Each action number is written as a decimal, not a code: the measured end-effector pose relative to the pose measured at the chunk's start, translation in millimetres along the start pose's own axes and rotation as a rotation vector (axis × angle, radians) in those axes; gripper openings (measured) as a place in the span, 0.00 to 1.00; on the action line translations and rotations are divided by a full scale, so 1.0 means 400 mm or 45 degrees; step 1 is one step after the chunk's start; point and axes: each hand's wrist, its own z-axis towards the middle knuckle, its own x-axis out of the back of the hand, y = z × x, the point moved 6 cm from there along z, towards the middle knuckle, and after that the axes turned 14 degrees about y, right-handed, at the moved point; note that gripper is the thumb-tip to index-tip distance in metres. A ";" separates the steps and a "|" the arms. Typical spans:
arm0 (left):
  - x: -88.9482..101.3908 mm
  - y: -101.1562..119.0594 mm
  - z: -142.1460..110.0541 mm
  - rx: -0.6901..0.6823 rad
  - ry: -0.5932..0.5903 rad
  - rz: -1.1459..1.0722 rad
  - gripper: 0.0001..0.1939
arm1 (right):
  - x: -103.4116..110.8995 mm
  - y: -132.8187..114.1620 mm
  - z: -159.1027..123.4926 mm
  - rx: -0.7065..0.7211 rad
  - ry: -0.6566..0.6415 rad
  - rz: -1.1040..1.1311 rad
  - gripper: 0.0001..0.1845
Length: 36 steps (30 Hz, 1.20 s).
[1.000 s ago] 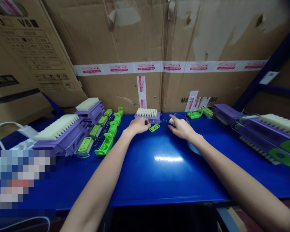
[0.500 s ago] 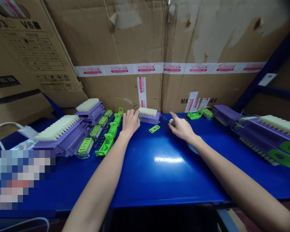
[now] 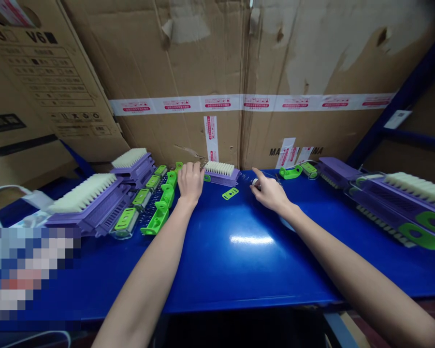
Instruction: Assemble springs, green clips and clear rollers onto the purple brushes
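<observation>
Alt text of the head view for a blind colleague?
A person's left hand is beside a row of bright green plastic brackets, and the right hand is by a small, mostly hidden white part. Between them on the blue tabletop lie a purple plastic block with cream bristles and a flat green slotted plate.

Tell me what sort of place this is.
Probably a workbench for small assembly, perhaps in a workshop: a blue tabletop with tall cardboard behind it, green brackets lined up, and several purple parts with white ridged tops.
</observation>
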 end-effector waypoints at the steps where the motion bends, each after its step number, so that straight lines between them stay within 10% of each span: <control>1: 0.002 0.002 0.001 0.012 0.002 -0.015 0.19 | 0.001 -0.001 0.000 0.001 0.002 0.004 0.33; 13: -0.006 -0.033 -0.004 0.152 0.031 0.153 0.19 | 0.003 -0.008 -0.001 0.011 -0.014 0.021 0.35; 21: 0.016 0.145 -0.017 -0.277 -0.065 -0.700 0.16 | -0.019 -0.004 0.008 0.044 0.063 0.383 0.34; 30: -0.060 0.175 -0.028 0.463 -0.500 -1.533 0.09 | -0.027 0.016 0.013 -0.550 -0.075 1.409 0.40; 36: -0.092 0.156 -0.050 0.948 -0.641 -1.901 0.13 | -0.006 -0.016 0.017 -0.594 0.076 1.660 0.31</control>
